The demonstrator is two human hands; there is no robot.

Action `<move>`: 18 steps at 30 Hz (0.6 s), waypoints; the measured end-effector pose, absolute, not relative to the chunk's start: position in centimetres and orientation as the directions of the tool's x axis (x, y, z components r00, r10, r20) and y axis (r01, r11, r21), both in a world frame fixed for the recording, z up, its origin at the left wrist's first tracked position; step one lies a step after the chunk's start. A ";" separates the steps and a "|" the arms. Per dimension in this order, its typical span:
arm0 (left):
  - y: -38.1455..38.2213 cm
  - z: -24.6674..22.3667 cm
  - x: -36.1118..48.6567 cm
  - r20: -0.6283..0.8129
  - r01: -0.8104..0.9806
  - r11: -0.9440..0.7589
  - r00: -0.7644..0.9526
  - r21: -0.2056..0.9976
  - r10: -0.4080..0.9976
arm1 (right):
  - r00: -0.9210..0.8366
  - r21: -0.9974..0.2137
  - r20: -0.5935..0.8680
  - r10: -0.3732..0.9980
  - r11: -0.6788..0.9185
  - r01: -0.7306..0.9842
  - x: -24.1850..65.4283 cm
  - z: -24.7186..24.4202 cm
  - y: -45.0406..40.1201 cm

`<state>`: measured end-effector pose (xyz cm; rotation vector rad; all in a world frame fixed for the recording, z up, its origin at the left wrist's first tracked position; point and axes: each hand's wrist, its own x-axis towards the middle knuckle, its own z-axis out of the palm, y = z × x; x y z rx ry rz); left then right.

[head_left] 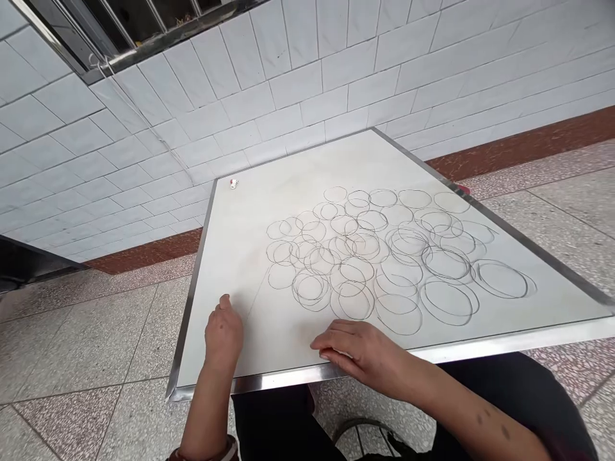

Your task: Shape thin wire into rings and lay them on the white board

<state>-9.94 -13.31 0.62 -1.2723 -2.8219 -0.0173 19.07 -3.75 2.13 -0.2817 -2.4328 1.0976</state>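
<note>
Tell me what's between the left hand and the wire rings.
One thin slanting line, wire or mark unclear, on otherwise bare white tabletop; head view shows it.

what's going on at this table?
Someone has both bare hands over a white table. Many thin, dark rings lie spread across it, many overlapping. The left hand is at the near left, close to a fine strand; the right hand is at the near edge, fingers bent, just below the rings. Whether either hand holds anything, I can't tell.
</note>
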 end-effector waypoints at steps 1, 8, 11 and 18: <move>-13.3 0.7 -9.7 0.046 0.754 0.657 -0.656 -0.003 0.753 | -0.885 -0.761 0.297 0.359 0.649 0.008 19.2 1.9 -4.1; -13.1 0.1 -8.4 0.053 0.769 0.639 -0.638 -0.014 0.769 | -0.914 -0.792 0.231 0.334 0.610 0.022 19.7 0.6 -5.9; -12.7 0.0 -8.4 0.070 0.774 0.632 -0.628 -0.039 0.775 | -0.913 -0.814 0.222 0.342 0.580 0.019 19.7 0.1 -6.2; -13.3 0.4 -8.9 0.124 0.737 0.675 -0.672 0.016 0.730 | -0.929 -0.866 0.186 0.319 0.500 -0.001 19.6 0.1 -6.6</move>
